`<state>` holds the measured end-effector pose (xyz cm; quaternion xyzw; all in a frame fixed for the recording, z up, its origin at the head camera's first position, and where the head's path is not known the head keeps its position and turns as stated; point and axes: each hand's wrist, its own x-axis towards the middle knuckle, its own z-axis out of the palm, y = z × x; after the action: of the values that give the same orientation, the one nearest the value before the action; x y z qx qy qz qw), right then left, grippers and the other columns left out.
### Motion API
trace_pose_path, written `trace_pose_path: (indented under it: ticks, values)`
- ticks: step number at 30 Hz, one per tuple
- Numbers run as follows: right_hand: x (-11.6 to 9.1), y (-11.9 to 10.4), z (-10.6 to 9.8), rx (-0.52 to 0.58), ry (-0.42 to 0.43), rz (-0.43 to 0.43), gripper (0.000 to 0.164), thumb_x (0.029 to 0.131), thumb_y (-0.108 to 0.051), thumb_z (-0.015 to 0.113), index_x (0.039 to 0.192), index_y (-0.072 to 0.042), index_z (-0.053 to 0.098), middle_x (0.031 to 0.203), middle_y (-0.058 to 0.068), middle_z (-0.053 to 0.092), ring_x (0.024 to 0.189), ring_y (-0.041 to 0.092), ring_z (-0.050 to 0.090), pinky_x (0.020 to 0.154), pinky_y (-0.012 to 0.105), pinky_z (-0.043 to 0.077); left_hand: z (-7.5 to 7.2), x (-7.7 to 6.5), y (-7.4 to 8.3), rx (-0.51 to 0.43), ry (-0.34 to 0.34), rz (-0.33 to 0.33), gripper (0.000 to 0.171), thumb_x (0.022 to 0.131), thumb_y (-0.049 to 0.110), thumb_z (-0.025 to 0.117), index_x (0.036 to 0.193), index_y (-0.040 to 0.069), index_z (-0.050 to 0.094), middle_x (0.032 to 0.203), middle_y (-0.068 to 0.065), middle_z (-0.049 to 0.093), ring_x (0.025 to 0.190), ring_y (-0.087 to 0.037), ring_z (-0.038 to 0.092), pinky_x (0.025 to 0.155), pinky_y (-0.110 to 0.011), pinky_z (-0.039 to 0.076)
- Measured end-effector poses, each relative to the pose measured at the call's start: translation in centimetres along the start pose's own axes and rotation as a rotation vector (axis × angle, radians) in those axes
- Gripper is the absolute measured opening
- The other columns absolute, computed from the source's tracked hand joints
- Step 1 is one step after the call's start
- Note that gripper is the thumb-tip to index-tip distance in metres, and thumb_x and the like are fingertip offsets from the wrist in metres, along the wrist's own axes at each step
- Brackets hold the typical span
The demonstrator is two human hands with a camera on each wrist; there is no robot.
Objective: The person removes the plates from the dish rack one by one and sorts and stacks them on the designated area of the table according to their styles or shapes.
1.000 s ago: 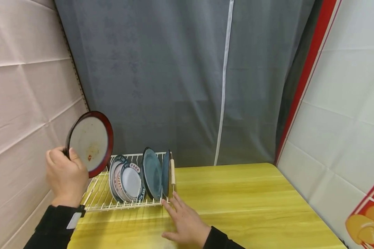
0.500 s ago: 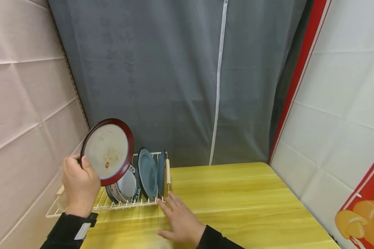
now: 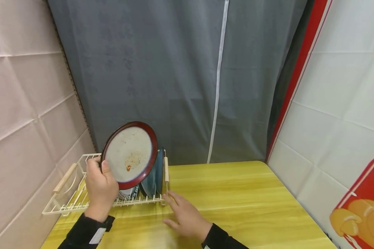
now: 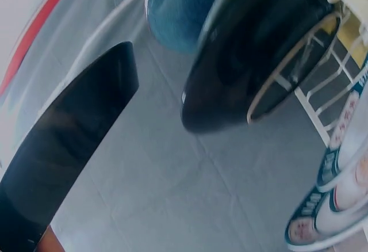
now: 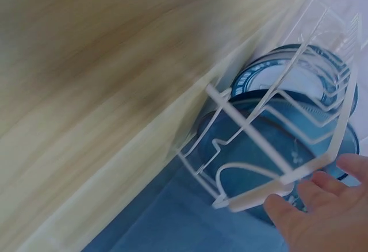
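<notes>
My left hand (image 3: 101, 186) grips a plate (image 3: 129, 157) by its left edge, thumb on the near face. The plate is tilted up, with a dark red-brown rim and a pale centre bearing brown stains; its dark side shows in the left wrist view. Behind it, blue plates (image 3: 158, 173) and white plates with a patterned blue rim (image 3: 131, 193) stand on edge in a white wire dish rack (image 3: 78, 204). My right hand (image 3: 187, 216) has its fingers spread at the rack's front right corner. Those fingers lie close to the rack's wooden handle (image 5: 261, 196) in the right wrist view.
The rack stands at the left of a yellow wood-grain table (image 3: 224, 197). A second wooden handle (image 3: 65, 178) is on its left end, near the pale cloth wall (image 3: 21, 138). A grey curtain (image 3: 143, 69) hangs behind the table.
My left hand has carried the red-brown-rimmed plate rightward and slightly down, so it now overlaps the blue plates. The rack's left end has come into sight. My right hand stays at the corner.
</notes>
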<state>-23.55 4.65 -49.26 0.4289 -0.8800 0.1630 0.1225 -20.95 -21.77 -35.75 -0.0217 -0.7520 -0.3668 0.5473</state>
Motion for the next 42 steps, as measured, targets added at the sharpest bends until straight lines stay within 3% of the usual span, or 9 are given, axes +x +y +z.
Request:
trace_pose_path:
  ticks: [4, 10, 14, 19, 25, 33, 37, 42]
  values:
    - [-0.7, 0.9, -1.1, 0.066, 0.022, 0.053, 0.077, 0.105, -0.052, 0.051, 0.164, -0.011, 0.022, 0.162, 0.014, 0.032, 0.141, 0.031, 0.045, 0.11, 0.047, 0.042, 0.8, -0.8, 0.6, -0.046, -0.027, -0.001, 0.027, 0.108, 0.009, 0.041, 0.112, -0.017, 0.047, 0.099, -0.033, 0.048, 0.088, -0.047, 0.05, 0.071, -0.046, 0.033]
    - [-1.7, 2.6, -3.0, 0.11, 0.063, 0.164, 0.08, 0.104, -0.055, 0.05, 0.165, -0.013, 0.019, 0.164, 0.014, 0.03, 0.144, 0.032, 0.041, 0.111, 0.049, 0.04, 2.0, -2.2, 1.1, -0.103, -0.053, 0.025, 0.024, 0.109, 0.008, 0.04, 0.11, -0.016, 0.047, 0.097, -0.03, 0.05, 0.088, -0.042, 0.05, 0.074, -0.042, 0.034]
    - [-2.0, 3.6, -4.2, 0.117, 0.14, 0.204, 0.083, 0.104, -0.049, 0.057, 0.165, -0.012, 0.014, 0.164, 0.016, 0.03, 0.146, 0.031, 0.036, 0.112, 0.049, 0.039, 2.7, -3.1, 1.2, -0.132, -0.065, 0.041, 0.024, 0.107, 0.007, 0.04, 0.108, -0.016, 0.048, 0.094, -0.03, 0.051, 0.087, -0.043, 0.05, 0.076, -0.044, 0.033]
    - [-2.2, 4.3, -5.3, 0.125, 0.235, 0.235, 0.088, 0.102, -0.039, 0.064, 0.165, -0.013, 0.009, 0.164, 0.015, 0.03, 0.149, 0.03, 0.033, 0.113, 0.05, 0.037, 3.6, -4.5, 1.4, -0.176, -0.098, 0.001, 0.024, 0.109, 0.008, 0.039, 0.11, -0.015, 0.048, 0.096, -0.027, 0.053, 0.088, -0.037, 0.052, 0.076, -0.04, 0.036]
    - [-2.3, 4.9, -6.3, 0.124, 0.375, 0.247, 0.085, 0.103, -0.034, 0.064, 0.164, -0.009, 0.011, 0.163, 0.016, 0.031, 0.148, 0.03, 0.035, 0.114, 0.05, 0.035, 5.2, -6.5, 2.1, -0.27, -0.141, -0.023, 0.022, 0.108, 0.005, 0.038, 0.107, -0.013, 0.051, 0.095, -0.022, 0.057, 0.088, -0.028, 0.054, 0.078, -0.035, 0.04]
    - [-3.7, 5.4, -7.2, 0.197, 0.558, 0.282, 0.084, 0.102, -0.029, 0.063, 0.165, -0.009, 0.011, 0.162, 0.02, 0.031, 0.133, 0.037, 0.051, 0.104, 0.056, 0.046, 7.7, -9.6, 3.6, -0.373, -0.188, -0.036, 0.017, 0.106, -0.001, 0.039, 0.103, -0.009, 0.054, 0.091, -0.016, 0.06, 0.086, -0.018, 0.056, 0.075, -0.028, 0.044]
    - [-4.4, 5.9, -7.2, 0.201, 0.623, 0.292, 0.082, 0.102, -0.033, 0.059, 0.164, -0.008, 0.013, 0.164, 0.02, 0.028, 0.136, 0.039, 0.047, 0.103, 0.06, 0.044, 8.3, -10.7, 4.4, -0.409, -0.221, -0.059, 0.018, 0.107, -0.001, 0.038, 0.105, -0.008, 0.055, 0.093, -0.012, 0.06, 0.087, -0.016, 0.056, 0.077, -0.025, 0.045]
    - [-5.0, 6.5, -7.2, 0.207, 0.694, 0.245, 0.08, 0.105, -0.043, 0.051, 0.163, -0.004, 0.013, 0.162, 0.022, 0.029, 0.136, 0.042, 0.045, 0.099, 0.064, 0.045, 8.9, -11.9, 5.0, -0.45, -0.246, -0.075, 0.02, 0.107, -0.001, 0.037, 0.106, -0.008, 0.055, 0.092, -0.012, 0.06, 0.086, -0.015, 0.056, 0.077, -0.026, 0.045]
